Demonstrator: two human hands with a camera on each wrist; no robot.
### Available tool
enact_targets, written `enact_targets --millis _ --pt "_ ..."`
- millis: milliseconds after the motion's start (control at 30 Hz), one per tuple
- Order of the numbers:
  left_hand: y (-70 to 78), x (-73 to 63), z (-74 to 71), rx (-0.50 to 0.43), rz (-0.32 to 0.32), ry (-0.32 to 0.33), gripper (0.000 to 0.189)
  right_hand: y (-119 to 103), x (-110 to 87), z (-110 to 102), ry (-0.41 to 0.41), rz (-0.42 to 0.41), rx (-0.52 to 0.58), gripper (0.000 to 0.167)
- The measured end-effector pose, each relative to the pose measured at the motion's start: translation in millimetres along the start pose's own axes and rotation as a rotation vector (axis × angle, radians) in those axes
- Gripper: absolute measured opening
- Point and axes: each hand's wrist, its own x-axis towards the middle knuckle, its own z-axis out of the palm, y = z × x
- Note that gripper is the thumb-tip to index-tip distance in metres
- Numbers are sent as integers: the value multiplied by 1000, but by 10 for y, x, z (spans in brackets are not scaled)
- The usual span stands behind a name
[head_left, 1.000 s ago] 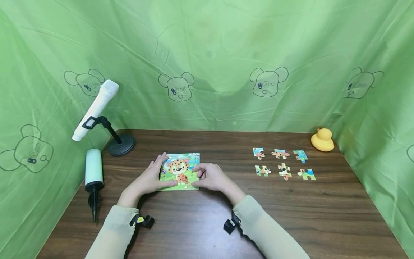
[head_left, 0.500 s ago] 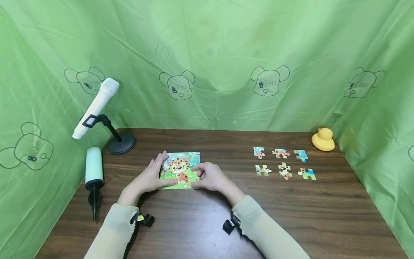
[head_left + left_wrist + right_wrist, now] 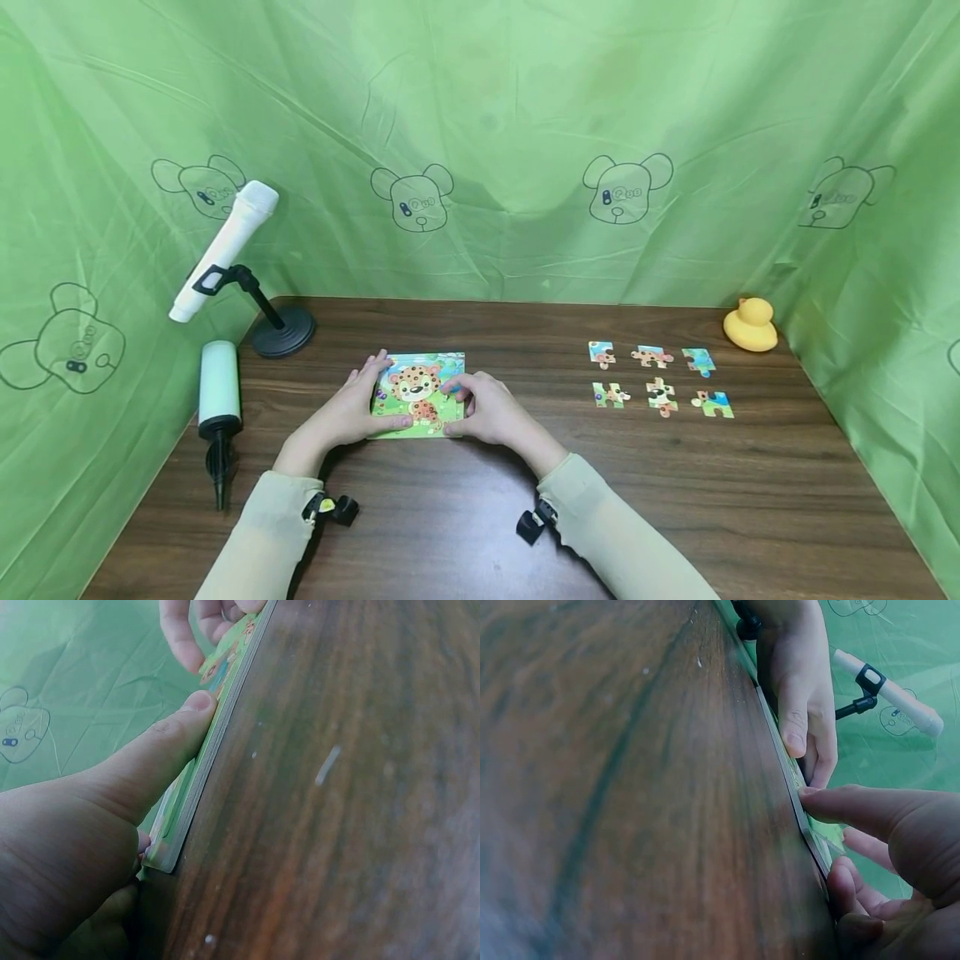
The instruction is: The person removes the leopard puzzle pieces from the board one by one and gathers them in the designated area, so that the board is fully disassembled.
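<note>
A square jigsaw puzzle (image 3: 416,392) with a cartoon leopard lies flat on the wooden table, left of centre in the head view. My left hand (image 3: 341,412) holds its left side, the thumb on the picture's lower left and the fingers along the left edge. At the right side, my right hand (image 3: 491,408) pinches a puzzle piece (image 3: 214,673) between thumb and index finger; in the left wrist view that piece looks slightly raised from the board. Most of the piece is hidden by my fingers in the head view.
Several loose puzzle pieces (image 3: 661,397) lie in two rows to the right. A yellow rubber duck (image 3: 751,325) sits at the back right corner. At left stand a white microphone (image 3: 225,250) on a black stand (image 3: 283,332) and a mint hand pump (image 3: 219,392). Green cloth (image 3: 510,125) surrounds the table.
My right index finger shifts slightly, and the gap between it and the thumb shows more. The left hand stays put on the puzzle.
</note>
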Motion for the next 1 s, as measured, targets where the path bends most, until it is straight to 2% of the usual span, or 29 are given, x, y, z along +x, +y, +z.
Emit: enact_targets --millis 267,400,733,1000 --pt "5 1 -3 0 -26 -14 123 -7 16 2 -35 -42 14 60" --pt "-2 1 -4 2 -14 -6 123 -15 24 -5 -40 -57 2 62" --pt "2 -2 -8 -9 -9 -2 122 20 27 -9 -12 -77 -38 59" --pt "-6 -2 -3 -8 -10 -3 123 15 25 -88 -5 -73 -3 57"
